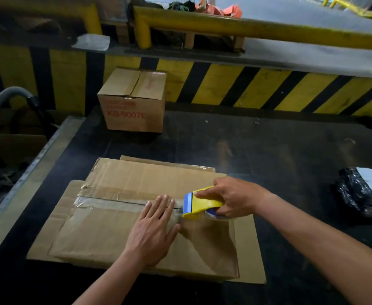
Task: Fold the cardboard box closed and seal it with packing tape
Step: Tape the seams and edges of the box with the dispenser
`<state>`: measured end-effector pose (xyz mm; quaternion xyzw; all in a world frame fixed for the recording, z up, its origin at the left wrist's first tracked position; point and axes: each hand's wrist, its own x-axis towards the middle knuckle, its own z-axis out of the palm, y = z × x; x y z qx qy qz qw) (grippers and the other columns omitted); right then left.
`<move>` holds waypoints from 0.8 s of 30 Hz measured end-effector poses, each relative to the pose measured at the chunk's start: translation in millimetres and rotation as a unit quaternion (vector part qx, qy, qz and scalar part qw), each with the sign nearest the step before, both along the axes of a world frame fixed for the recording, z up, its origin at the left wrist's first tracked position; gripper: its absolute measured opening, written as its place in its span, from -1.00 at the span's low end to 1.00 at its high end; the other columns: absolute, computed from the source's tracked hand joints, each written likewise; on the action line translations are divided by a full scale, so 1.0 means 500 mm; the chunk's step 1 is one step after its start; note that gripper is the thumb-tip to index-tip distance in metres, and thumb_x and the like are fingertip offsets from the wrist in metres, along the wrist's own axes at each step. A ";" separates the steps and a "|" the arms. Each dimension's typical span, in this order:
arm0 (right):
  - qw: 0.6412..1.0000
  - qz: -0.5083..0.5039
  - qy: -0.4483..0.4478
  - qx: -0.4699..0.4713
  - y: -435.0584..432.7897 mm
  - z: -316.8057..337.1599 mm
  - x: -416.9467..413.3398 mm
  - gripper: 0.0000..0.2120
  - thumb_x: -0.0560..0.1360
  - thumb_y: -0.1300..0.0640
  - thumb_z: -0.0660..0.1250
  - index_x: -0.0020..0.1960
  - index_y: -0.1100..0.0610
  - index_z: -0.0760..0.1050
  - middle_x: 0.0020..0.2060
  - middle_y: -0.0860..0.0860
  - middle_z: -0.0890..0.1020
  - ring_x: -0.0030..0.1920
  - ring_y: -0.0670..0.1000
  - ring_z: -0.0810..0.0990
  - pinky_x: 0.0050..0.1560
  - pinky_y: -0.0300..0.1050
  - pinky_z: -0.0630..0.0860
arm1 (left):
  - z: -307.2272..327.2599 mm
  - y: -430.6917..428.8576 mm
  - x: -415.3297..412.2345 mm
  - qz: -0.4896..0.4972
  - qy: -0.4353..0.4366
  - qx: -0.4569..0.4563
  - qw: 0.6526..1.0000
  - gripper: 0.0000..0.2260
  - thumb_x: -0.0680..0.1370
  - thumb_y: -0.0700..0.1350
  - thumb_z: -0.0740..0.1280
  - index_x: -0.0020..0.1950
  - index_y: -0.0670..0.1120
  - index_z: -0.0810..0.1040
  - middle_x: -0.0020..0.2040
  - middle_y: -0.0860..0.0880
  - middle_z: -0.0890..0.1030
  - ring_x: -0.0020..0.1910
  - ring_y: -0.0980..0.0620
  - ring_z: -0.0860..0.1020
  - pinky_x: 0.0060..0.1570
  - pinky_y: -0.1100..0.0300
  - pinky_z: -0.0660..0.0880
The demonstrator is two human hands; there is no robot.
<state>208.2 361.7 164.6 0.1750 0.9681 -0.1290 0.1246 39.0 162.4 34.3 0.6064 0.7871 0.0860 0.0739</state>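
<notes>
A flat brown cardboard box (105,234) lies on the black table (268,150) with its two top flaps folded shut. Clear packing tape (114,200) covers the seam between the flaps from the left edge toward the right. My left hand (153,230) lies flat, fingers spread, on the near flap and its fingertips press on the taped seam. My right hand (231,198) grips a yellow and blue tape dispenser (199,203) that rests on the seam just right of my left fingertips. The tape roll is partly hidden under my right hand.
A closed brown box printed KB-9007E (134,102) stands at the far side of the table. A black plastic parcel with a white label (365,190) lies at the right edge. A yellow-and-black striped wall (246,86) runs behind. A grey hose (2,102) curves at the left.
</notes>
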 end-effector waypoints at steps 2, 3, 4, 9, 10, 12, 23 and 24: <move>1.000 0.011 0.002 0.000 0.005 0.010 -0.003 -0.41 0.49 -0.18 0.34 0.48 -0.33 0.25 -0.06 -0.10 0.38 -0.02 -0.07 0.39 -0.07 -0.12 0.42 | 0.001 -0.002 -0.001 0.023 -0.012 -0.001 1.000 -0.27 0.63 0.40 -0.16 0.66 0.02 -0.24 0.62 -0.03 -0.31 0.61 0.00 -0.34 0.57 0.05 -0.27; 1.000 0.016 0.005 0.001 0.006 0.016 -0.004 -0.41 0.49 -0.18 0.34 0.48 -0.33 0.24 -0.07 -0.11 0.37 -0.03 -0.08 0.38 -0.08 -0.15 0.39 | 0.002 -0.001 -0.002 0.029 -0.010 0.000 1.000 -0.26 0.63 0.40 -0.15 0.65 0.01 -0.26 0.62 -0.04 -0.31 0.61 0.00 -0.36 0.57 0.06 -0.28; 1.000 0.020 0.006 0.002 0.007 0.021 -0.005 -0.41 0.50 -0.18 0.34 0.48 -0.33 0.23 -0.07 -0.12 0.37 -0.03 -0.08 0.38 -0.09 -0.15 0.39 | 0.001 -0.001 -0.002 0.031 -0.008 0.002 0.999 -0.26 0.62 0.41 -0.16 0.66 0.00 -0.25 0.63 -0.05 -0.30 0.61 0.01 -0.35 0.57 0.06 -0.29; 0.999 0.033 0.009 0.011 0.003 0.045 -0.005 -0.40 0.51 -0.18 0.33 0.49 -0.32 0.21 -0.05 -0.11 0.38 -0.02 -0.09 0.37 -0.01 -0.06 0.48 | -0.003 0.001 -0.001 0.032 -0.010 0.018 0.999 -0.19 0.56 0.45 -0.26 0.67 -0.03 -0.15 0.66 -0.06 -0.19 0.63 0.01 -0.26 0.57 0.08 -0.27; 0.999 0.032 0.014 0.012 0.003 0.049 -0.005 -0.40 0.51 -0.18 0.34 0.49 -0.31 0.22 -0.05 -0.11 0.38 -0.03 -0.09 0.36 -0.01 -0.08 0.47 | -0.002 0.002 -0.002 0.034 -0.011 0.024 0.999 -0.20 0.58 0.45 -0.24 0.67 -0.03 -0.13 0.66 -0.06 -0.16 0.63 0.01 -0.25 0.58 0.09 -0.27; 0.999 0.032 0.030 0.014 0.005 0.056 -0.005 -0.41 0.51 -0.18 0.34 0.49 -0.31 0.23 -0.04 -0.10 0.42 -0.03 -0.10 0.36 -0.05 -0.14 0.43 | -0.001 0.005 -0.002 0.035 -0.010 0.015 0.999 -0.23 0.60 0.42 -0.18 0.67 -0.02 -0.17 0.66 -0.04 -0.21 0.62 0.02 -0.28 0.59 0.09 -0.30; 1.000 0.014 -0.017 0.020 -0.001 -0.014 0.006 -0.39 0.50 -0.19 0.32 0.51 -0.30 0.20 -0.01 -0.08 0.38 0.01 -0.03 0.42 -0.05 -0.10 0.45 | -0.009 0.005 -0.006 0.007 -0.001 0.009 1.000 -0.25 0.62 0.38 -0.18 0.67 -0.05 -0.03 0.67 -0.04 -0.06 0.64 0.03 -0.17 0.59 0.02 -0.18; 1.000 0.013 -0.017 0.020 -0.001 -0.018 0.006 -0.39 0.51 -0.20 0.31 0.51 -0.30 0.19 0.01 -0.06 0.40 0.04 -0.01 0.44 -0.03 -0.08 0.48 | -0.009 0.005 -0.007 0.004 0.004 0.004 1.000 -0.25 0.62 0.38 -0.21 0.67 -0.05 -0.01 0.67 -0.04 -0.04 0.64 0.03 -0.17 0.59 0.02 -0.17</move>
